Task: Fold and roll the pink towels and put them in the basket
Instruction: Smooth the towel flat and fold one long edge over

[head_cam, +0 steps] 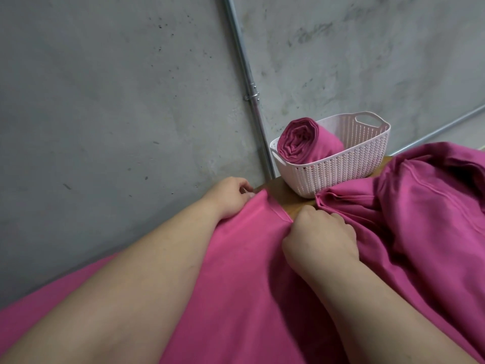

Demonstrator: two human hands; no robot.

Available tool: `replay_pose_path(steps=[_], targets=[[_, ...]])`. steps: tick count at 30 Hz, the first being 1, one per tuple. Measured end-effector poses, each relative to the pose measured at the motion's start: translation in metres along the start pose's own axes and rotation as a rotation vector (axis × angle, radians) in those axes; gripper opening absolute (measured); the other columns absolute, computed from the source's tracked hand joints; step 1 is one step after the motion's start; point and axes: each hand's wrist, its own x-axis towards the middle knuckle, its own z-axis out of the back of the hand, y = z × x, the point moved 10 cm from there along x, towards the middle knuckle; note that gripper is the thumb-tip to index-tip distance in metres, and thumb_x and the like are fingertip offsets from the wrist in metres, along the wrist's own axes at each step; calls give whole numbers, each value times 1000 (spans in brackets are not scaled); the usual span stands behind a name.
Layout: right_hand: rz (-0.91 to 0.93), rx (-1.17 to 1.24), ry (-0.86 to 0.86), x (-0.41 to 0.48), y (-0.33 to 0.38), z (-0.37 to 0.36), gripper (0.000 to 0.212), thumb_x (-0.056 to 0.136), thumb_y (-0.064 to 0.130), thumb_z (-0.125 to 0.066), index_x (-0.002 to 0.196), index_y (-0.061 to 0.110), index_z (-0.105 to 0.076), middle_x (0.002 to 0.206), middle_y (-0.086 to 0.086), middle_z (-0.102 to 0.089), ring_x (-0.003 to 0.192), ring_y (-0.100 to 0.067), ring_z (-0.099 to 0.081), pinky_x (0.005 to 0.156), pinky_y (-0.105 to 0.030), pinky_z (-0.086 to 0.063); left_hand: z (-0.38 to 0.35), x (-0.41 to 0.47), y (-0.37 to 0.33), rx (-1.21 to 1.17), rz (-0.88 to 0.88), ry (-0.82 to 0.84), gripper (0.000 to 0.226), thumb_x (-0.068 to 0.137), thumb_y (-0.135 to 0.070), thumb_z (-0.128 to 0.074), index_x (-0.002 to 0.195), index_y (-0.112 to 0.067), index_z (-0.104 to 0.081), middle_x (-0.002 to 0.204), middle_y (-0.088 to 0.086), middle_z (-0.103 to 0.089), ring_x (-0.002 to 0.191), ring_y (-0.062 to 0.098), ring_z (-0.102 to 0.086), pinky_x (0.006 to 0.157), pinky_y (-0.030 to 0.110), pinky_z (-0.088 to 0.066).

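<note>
Head view, looking down along both bare forearms. A pink towel (249, 271) lies spread flat over the near part of a wooden table (282, 197), its far hem running between the two hands. The left hand (231, 198) sits at the far left corner of that hem, fingers curled, thumb and fingertips pinching the cloth at the table's edge. The right hand (321, 237) sits at the other end of the hem, knuckles up, fingers curled down and gripping the fabric; what lies under the palm is hidden. Beyond the hands, a pale pink woven-pattern plastic basket (341, 170) stands on the far corner of the table. One rolled towel (307, 143) rests inside it at the left end, spiral end facing the camera, rising above the rim. A heap of towels (420, 206), same pink, lies crumpled to the right, touching the basket's near side. Behind is a grey concrete wall (118, 101) with a metal pipe (248, 80) clamped to it.
</note>
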Motion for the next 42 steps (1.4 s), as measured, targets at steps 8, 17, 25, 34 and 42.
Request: replay_pose_path(steps=[8,17,25,34,42], targets=[[18,24,-2,1,0,-1,24,88,24,-51,110,16,-51,122,-8,-63,117,-34,-52,89,-42,-40,-1,12,12,-84,80,-76,15,96,-30,-65,82,-25,-68,89,-1,-71,87,19,-64,77,30,-47],[42,72,-45,4,-2,3,15,86,21,-51,92,20,-38,116,-8,-65,113,-34,-55,78,-39,-34,-9,27,19,-308,119,4,17,97,-21,-64,80,-21,-63,79,-2,-63,79,16,-57,72,27,-42],[58,68,-95,3,-1,5,16,88,24,-52,91,20,-38,115,-8,-65,111,-34,-56,76,-38,-33,8,31,36,-297,152,-53,15,85,-24,-80,74,-25,-70,73,-6,-67,67,8,-58,64,22,-42],[66,77,-110,5,-3,5,17,89,25,-52,92,19,-36,115,-9,-65,112,-35,-55,76,-39,-32,-7,37,27,-355,99,18,22,91,-34,-72,75,-21,-65,73,-5,-64,67,9,-55,63,24,-41],[64,82,-117,5,-4,6,17,90,25,-53,94,19,-36,115,-8,-65,112,-34,-56,77,-38,-31,-2,43,25,-139,90,-20,31,95,-40,-67,69,-23,-64,70,-6,-63,64,7,-54,59,24,-38]])
